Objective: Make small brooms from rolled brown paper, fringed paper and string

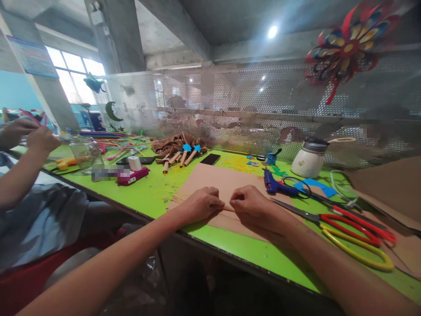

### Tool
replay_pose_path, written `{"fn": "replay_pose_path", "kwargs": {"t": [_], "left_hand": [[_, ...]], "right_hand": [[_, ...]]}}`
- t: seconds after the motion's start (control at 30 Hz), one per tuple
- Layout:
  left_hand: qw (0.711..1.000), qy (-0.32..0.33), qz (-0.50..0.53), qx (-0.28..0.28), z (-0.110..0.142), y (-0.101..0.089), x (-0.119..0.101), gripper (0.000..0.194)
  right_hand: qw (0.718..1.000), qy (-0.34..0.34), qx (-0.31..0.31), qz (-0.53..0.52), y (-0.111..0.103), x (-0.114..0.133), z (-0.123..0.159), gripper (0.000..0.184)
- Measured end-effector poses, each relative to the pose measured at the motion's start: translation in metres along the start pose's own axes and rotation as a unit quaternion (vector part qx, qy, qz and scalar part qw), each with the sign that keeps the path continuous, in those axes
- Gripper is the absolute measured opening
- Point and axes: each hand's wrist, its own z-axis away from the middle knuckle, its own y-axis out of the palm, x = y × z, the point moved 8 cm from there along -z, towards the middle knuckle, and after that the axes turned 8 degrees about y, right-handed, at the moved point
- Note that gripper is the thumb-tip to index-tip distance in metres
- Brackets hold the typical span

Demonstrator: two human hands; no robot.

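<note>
A large sheet of brown paper (217, 180) lies on the green table, with more brown paper under its near edge. My left hand (205, 204) is closed, fingertips pinching what looks like the sheet's near edge. Close beside it, my right hand (251, 204) is also closed, thumb and finger pressed together at the same edge, which seems slightly rolled. Thin yellow strands (177, 199) stick out left of my left hand. Scissors with red and yellow handles (351, 232) lie right of my right hand, near a blue glue gun (279, 184).
Behind the sheet lie brown paper rolls with blue stars (186, 151) and a phone (210, 159). A white jug (309, 160) stands at the back right. On the left are a purple box (133, 176), a glass jar (87, 153) and a co-worker's hands (42, 140). A perforated metal screen (230, 101) closes the back.
</note>
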Motion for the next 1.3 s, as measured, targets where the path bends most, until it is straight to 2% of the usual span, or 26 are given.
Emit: {"fn": "replay_pose_path", "kwargs": {"t": [0.3,0.4,0.47,0.53,0.87,1.1,1.3], "left_hand": [[1.000,0.005,-0.006,0.007,-0.001,-0.001,-0.003,0.031],[1.000,0.002,-0.002,0.002,0.000,-0.001,-0.001,0.029],[1.000,-0.001,0.001,0.002,0.000,0.000,-0.001,0.029],[1.000,-0.003,0.003,0.001,0.000,0.000,0.000,0.029],[1.000,-0.010,0.010,0.000,0.000,0.002,0.004,0.030],[1.000,-0.012,0.016,0.007,0.001,0.005,0.007,0.028],[1.000,-0.015,0.016,0.008,0.001,0.005,0.007,0.028]], "right_hand": [[0.998,-0.053,-0.005,0.037,-0.011,0.013,0.017,0.018],[0.997,-0.031,0.005,-0.064,-0.013,0.007,0.020,0.021],[0.991,-0.006,0.026,-0.135,-0.011,0.001,0.018,0.031],[0.986,0.011,0.052,-0.159,-0.008,-0.003,0.014,0.038],[0.994,0.008,0.100,-0.052,-0.008,0.003,0.004,0.036],[0.993,-0.010,0.113,-0.034,-0.013,0.003,0.007,0.038],[0.985,-0.024,0.164,-0.058,-0.015,0.002,0.012,0.044]]}}
